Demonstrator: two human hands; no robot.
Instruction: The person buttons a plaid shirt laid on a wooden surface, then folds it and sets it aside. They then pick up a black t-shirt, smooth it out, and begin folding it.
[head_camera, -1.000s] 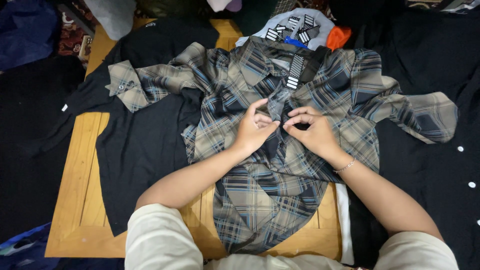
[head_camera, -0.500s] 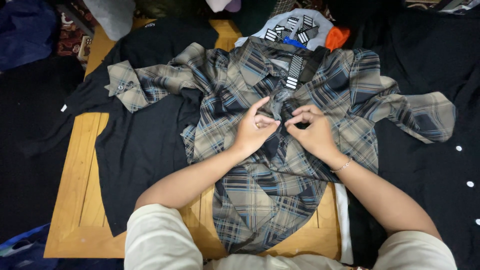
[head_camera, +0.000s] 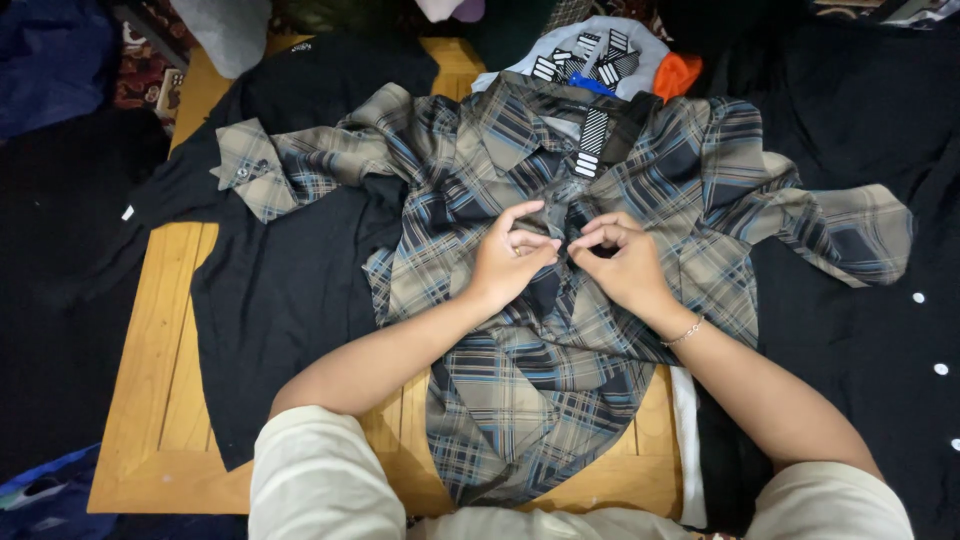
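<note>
Both hands pinch the front placket of the plaid shirt at chest height. Left hand: thumb and forefinger closed on the placket's edge. Right hand: fingertips closed on the facing edge, touching the left; thin bracelet at the wrist. Shirt lies face up, sleeves spread, on a wooden table, over a black garment. Judgement: buttoning at mid-chest; whether the button is through cannot be told. Lower front looks open, so the next button down needs both edges aligned.
</note>
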